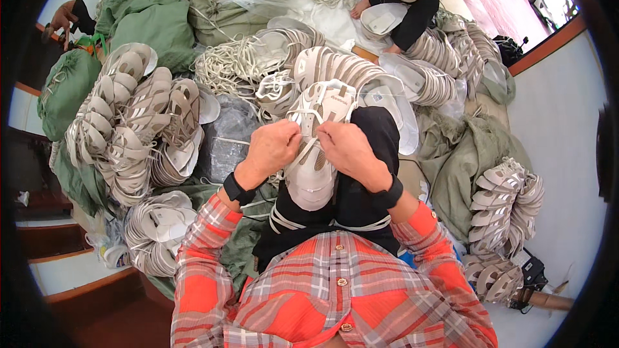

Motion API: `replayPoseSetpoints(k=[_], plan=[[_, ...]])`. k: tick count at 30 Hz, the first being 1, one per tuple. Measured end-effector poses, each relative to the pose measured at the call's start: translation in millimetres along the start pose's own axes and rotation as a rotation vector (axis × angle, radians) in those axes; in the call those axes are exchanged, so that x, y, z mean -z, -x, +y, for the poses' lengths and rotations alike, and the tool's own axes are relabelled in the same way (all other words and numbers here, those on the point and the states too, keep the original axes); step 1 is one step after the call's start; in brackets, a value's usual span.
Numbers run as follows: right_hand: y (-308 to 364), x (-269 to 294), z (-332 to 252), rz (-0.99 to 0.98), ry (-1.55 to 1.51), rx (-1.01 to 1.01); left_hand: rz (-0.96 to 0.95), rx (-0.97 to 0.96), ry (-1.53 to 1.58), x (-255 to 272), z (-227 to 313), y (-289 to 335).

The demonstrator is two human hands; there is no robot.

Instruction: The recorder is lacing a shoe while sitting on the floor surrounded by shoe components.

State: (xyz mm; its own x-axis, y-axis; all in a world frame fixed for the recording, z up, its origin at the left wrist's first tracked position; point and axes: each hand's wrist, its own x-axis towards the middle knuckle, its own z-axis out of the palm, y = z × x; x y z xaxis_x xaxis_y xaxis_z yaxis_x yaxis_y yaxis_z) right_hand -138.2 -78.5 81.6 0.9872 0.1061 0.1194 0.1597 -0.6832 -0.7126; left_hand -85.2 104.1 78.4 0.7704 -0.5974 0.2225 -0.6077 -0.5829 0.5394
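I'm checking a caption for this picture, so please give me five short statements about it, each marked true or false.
1. The left hand and right hand are both at the laces of a pale shoe. True.
2. That shoe's toe points away from the person's body. False: the toe points toward the body.
3. Each wrist has a dark band. True.
4. The sacks at upper left are red. False: the sacks are green.
5. Another person is near the top edge, right of centre. True.

Matt shoe upper [312,179], perhaps synthetic; glossy, crinkled plastic bag [223,153].
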Motion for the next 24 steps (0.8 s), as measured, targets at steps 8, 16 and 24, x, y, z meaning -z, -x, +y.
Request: replayPoseSetpoints(k=[8, 16, 24], plan=[[-12.5, 3.8, 0.6, -0.328, -0.9, -0.602, -0.212, -0.218, -0.364, 8.8, 11.9, -22.4], [-17.6, 6.6, 16.1, -0.422, -1.322, -0.682, -0.306, 0.026, 0.002, -1.9, -26.4, -29.4], [-51.3, 22.1, 7.1, -0.752, -0.609, -0.408, -0.458, 0.597, 0.874, -16.8, -45.9, 2.0]])
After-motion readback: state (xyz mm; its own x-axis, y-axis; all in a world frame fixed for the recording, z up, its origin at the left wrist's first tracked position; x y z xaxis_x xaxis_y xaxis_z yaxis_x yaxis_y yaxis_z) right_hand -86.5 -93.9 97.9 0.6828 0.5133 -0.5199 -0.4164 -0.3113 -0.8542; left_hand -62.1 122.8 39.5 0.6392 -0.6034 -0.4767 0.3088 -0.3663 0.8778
